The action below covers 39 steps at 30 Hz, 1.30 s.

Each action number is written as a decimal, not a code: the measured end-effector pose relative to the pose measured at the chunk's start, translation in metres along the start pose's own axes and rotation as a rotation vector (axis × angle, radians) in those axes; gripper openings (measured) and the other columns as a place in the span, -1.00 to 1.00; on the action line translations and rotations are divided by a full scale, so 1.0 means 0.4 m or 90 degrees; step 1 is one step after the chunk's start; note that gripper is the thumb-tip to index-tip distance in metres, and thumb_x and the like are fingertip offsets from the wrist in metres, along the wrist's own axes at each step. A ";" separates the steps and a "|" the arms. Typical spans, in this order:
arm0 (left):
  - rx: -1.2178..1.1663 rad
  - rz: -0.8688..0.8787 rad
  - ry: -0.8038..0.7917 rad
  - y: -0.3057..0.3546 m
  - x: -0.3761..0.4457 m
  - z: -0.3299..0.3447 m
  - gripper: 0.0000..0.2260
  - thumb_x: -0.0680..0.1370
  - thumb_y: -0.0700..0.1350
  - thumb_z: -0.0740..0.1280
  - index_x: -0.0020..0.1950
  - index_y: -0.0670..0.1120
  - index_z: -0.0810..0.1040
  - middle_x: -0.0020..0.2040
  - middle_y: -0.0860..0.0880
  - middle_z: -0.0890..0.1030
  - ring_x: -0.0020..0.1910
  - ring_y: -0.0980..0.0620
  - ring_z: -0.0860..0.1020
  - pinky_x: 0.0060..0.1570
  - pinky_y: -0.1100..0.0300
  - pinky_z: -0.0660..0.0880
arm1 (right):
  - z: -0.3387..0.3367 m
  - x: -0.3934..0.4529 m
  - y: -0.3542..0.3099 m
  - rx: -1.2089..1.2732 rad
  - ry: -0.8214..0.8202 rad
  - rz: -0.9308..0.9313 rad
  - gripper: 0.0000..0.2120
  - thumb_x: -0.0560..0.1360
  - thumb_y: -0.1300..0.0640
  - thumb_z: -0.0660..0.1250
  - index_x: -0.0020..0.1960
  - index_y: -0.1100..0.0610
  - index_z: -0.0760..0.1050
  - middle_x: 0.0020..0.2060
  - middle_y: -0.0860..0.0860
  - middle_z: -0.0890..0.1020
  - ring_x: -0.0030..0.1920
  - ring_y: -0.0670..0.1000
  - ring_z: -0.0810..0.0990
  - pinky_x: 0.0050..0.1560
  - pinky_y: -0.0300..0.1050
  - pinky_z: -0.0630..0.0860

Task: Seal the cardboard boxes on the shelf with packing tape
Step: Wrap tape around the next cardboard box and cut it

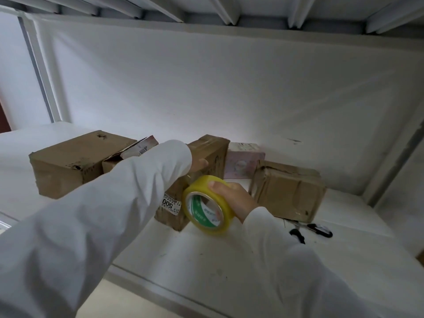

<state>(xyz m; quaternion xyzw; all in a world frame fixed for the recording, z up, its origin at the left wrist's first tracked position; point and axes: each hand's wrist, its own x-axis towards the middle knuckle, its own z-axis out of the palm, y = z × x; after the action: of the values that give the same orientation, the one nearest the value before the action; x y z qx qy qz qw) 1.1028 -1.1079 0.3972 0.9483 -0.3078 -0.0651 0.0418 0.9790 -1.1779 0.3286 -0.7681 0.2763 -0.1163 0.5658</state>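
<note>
My right hand (231,198) grips a yellowish roll of packing tape (207,205) with a green-and-white core, held just in front of a tall cardboard box (211,150) in the middle of the white shelf (229,255). My left hand (200,165) reaches across and rests on that box's upper side; the white sleeve hides most of the hand. The box carries a white label with "500" near its bottom. A larger cardboard box (73,164) stands at the left and a crumpled, taped box (289,191) at the right.
A pinkish-white carton (243,164) stands behind, against the white back wall. A small open carton with a barcode (140,149) sits between the left box and my sleeve. Black-handled scissors (309,230) lie on the shelf at the right. Another shelf hangs overhead.
</note>
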 end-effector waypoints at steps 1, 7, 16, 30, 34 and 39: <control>0.024 0.013 -0.023 0.006 -0.003 -0.007 -0.40 0.62 0.19 0.03 0.52 -0.18 0.07 0.48 -0.22 0.24 0.43 -0.20 0.25 0.33 0.03 0.22 | 0.002 0.001 0.008 -0.002 0.000 0.001 -0.63 0.50 -0.16 0.27 0.12 0.10 0.50 -0.01 0.11 0.63 0.03 0.12 0.61 0.16 0.02 0.52; -0.015 0.045 -0.022 -0.005 -0.001 -0.008 -0.42 0.62 0.14 0.09 0.52 -0.15 0.06 0.39 -0.26 0.32 0.33 -0.22 0.35 0.14 0.07 0.30 | 0.007 -0.001 0.029 0.017 -0.004 0.001 -0.57 0.51 -0.13 0.26 0.21 0.17 0.49 0.02 0.14 0.61 0.05 0.14 0.60 0.16 0.01 0.51; -0.106 0.022 0.007 -0.058 0.038 0.011 -0.25 0.49 0.35 0.15 0.53 -0.04 0.07 0.44 -0.20 0.31 0.35 -0.24 0.35 0.23 -0.01 0.35 | -0.062 -0.006 0.015 -0.118 -0.074 0.030 -0.38 0.44 -0.38 0.09 0.27 0.03 0.44 0.07 -0.03 0.57 0.08 0.00 0.54 0.17 -0.09 0.44; -0.136 0.026 0.015 -0.061 0.061 0.023 -0.23 0.48 0.36 0.16 0.53 -0.04 0.08 0.45 -0.21 0.30 0.36 -0.26 0.33 0.27 -0.05 0.35 | -0.319 -0.050 0.164 -0.798 0.011 0.433 -0.35 0.55 -0.14 0.18 0.53 0.10 0.08 0.46 0.09 0.25 0.42 0.11 0.30 0.32 -0.15 0.28; -0.141 0.029 0.020 -0.058 0.061 0.025 -0.25 0.49 0.34 0.17 0.53 -0.06 0.09 0.44 -0.22 0.30 0.37 -0.25 0.32 0.26 -0.03 0.34 | -0.308 -0.057 0.163 -0.825 0.012 0.401 -0.40 0.61 -0.09 0.11 0.52 0.17 0.05 0.46 0.12 0.26 0.42 0.11 0.30 0.33 -0.16 0.26; -0.147 0.039 0.009 -0.063 0.066 0.024 -0.25 0.49 0.33 0.19 0.53 -0.06 0.08 0.45 -0.21 0.29 0.38 -0.25 0.31 0.28 -0.02 0.33 | -0.320 -0.077 0.140 -0.877 -0.056 0.370 -0.45 0.55 -0.02 0.19 0.48 0.13 0.16 0.33 0.06 0.43 0.25 0.04 0.47 0.21 -0.20 0.39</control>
<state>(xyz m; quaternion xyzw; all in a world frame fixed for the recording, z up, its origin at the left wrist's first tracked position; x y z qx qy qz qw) 1.1370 -1.1036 0.3821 0.9277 -0.3270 -0.0919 0.1550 0.8744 -1.2751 0.3231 -0.8486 0.4553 0.2683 -0.0246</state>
